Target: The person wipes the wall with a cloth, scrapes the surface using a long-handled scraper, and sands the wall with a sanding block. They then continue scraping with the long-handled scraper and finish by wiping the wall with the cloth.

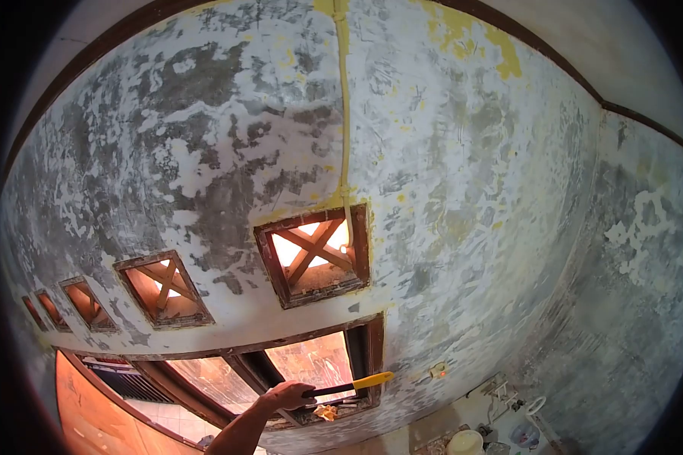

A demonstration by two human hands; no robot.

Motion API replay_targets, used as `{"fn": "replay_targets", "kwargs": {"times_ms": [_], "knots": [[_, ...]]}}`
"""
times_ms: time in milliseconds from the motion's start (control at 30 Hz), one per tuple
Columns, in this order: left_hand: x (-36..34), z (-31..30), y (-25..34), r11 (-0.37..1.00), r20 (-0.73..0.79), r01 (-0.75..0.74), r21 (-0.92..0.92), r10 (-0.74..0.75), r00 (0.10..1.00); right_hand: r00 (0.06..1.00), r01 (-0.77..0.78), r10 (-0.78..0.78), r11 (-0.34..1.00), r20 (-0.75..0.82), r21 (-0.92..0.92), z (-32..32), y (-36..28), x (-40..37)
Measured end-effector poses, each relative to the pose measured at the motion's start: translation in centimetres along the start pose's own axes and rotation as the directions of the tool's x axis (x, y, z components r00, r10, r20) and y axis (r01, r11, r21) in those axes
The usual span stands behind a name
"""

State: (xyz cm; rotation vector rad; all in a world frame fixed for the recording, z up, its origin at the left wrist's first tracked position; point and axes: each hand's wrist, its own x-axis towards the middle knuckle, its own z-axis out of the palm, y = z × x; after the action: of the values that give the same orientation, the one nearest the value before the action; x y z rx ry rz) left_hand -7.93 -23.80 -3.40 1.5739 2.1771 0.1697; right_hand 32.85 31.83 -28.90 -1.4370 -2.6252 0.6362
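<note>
Left hand (288, 396) grips a yellow-ended tool (372, 381) before the window (307, 359), crumpled scrap (326, 412) just below.

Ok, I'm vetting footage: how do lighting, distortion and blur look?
Head view: fisheye bows the wall, corners black; head view: glare whitens gaps in the largest crossed vent; head view: no obvious blur on the hand holding the yellow-tipped tool.

A person's left grip (288, 396) clasps a black-and-yellow tool (372, 381) in front of a brown window frame (376, 341), below a square opening with crossed bars (315, 251) in a wall (440, 197) mottled grey and white.
</note>
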Motion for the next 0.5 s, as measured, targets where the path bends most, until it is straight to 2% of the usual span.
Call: {"fn": "replay_targets", "kwargs": {"times_ms": [67,100,133,200,233,300,367,433,500], "knots": [[-0.5,-0.6,0.4,0.999,-0.037,0.016,0.038,-0.015,0.999,0.998,-0.03,0.033,0.998,0.061,-0.048,1.1,0.8,-2.2],[-0.8,-0.8,1.2,0.998,-0.017,0.018,0.053,-0.017,1.0,0.991,-0.072,0.079,0.995,0.108,-0.066,2.6,2.1,-5.6],[-0.5,0.4,-0.2,0.999,-0.09,-0.03,-0.011,0.029,0.996,0.975,-0.137,0.149,0.987,0.165,-0.08,5.0,4.5,-10.9],[-0.3,1.9,-1.8,0.984,-0.184,-0.134,-0.116,0.111,0.977,0.896,-0.311,0.331,0.944,0.296,-0.113,10.1,9.2,-26.2],[-0.3,1.7,-0.8,0.971,-0.21,-0.171,-0.165,0.135,0.968,0.824,-0.404,0.425,0.904,0.374,-0.138,12.6,10.6,-35.9],[-0.8,0.6,2.2,0.976,-0.114,-0.116,-0.182,0.096,0.989,0.63,-0.561,0.576,0.801,0.52,-0.208,15.9,10.2,-55.9],[-0.4,2.6,0.6,0.936,-0.104,-0.085,-0.343,0.052,0.993,0.445,-0.648,0.651,0.708,0.614,-0.281,17.0,7.7,-70.0],[-0.5,2.9,1.7,0.972,-0.096,-0.051,-0.23,0.029,0.995,0.314,-0.657,0.66,0.67,0.683,-0.346,17.4,6.0,-77.3],[-0.5,3.4,1.9,0.985,-0.046,-0.024,-0.17,0.017,0.999,0.244,-0.629,0.645,0.674,0.724,-0.389,18.3,6.4,-80.0]]}}
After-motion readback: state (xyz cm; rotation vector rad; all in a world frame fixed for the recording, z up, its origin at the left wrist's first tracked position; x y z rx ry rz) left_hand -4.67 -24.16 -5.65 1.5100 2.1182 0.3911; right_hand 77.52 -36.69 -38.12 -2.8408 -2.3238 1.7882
